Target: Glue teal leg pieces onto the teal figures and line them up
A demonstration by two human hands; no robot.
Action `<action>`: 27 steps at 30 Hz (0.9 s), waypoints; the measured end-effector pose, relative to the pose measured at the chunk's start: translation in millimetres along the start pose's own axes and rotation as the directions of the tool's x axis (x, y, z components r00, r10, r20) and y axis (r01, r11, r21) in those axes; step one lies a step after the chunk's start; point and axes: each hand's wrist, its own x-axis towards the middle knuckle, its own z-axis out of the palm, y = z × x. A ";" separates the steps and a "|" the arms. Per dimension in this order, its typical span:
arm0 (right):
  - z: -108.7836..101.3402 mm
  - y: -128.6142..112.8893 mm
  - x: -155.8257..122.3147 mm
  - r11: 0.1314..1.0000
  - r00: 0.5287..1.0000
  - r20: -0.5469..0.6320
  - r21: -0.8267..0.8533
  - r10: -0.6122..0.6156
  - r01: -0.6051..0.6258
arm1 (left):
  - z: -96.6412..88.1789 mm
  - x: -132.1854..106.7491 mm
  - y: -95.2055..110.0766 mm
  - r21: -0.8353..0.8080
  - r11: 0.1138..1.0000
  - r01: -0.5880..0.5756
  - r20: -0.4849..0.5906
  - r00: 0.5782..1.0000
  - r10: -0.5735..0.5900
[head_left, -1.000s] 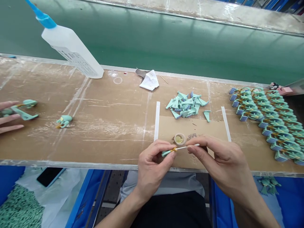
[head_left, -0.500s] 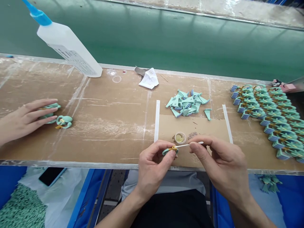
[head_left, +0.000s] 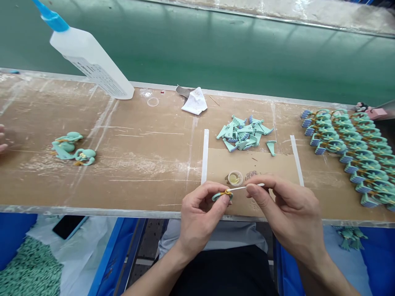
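Note:
Near the bench's front edge, my left hand (head_left: 202,218) pinches a small green-and-orange plastic figure part (head_left: 218,196) between thumb and fingers. My right hand (head_left: 286,213) grips a white cotton swab (head_left: 239,188), whose left tip touches the orange bit of the part. Just beyond the swab stands a small round clear dish (head_left: 235,178) with yellowish liquid in it. Behind the dish lies a pile of green wedge-shaped parts (head_left: 243,133), some with blue-purple edges. One loose wedge (head_left: 271,147) rests to the right of the pile.
Rows of assembled green figures (head_left: 354,152) fill the right side. A white bottle with a blue nozzle (head_left: 92,61) stands back left, near a crumpled white cloth (head_left: 195,101). Several green pieces (head_left: 66,146) lie at left, a co-worker's fingers (head_left: 2,139) at the far-left edge. A phone (head_left: 69,227) sits below the bench.
The co-worker's hand has let go of the green pieces at left and withdrawn to the left edge. My hands keep nearly the same pose, with the swab still touching the part.

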 end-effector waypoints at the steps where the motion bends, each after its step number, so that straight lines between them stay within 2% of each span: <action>1: 0.3 0.0 0.0 1.000 1.000 0.000 0.001 0.001 -0.001 | -0.1 0.2 0.0 0.005 1.000 -0.003 0.000 1.000 0.003; 13: -3.7 -2.9 -3.1 1.000 1.000 0.015 -0.024 -0.012 0.012 | -1.5 0.8 -4.4 0.024 0.998 -0.063 -0.003 0.998 0.063; 27: -8.9 -1.2 -2.0 0.998 0.999 0.027 -0.062 -0.028 0.030 | -1.6 -0.2 -5.4 0.052 0.996 -0.076 0.004 0.997 0.076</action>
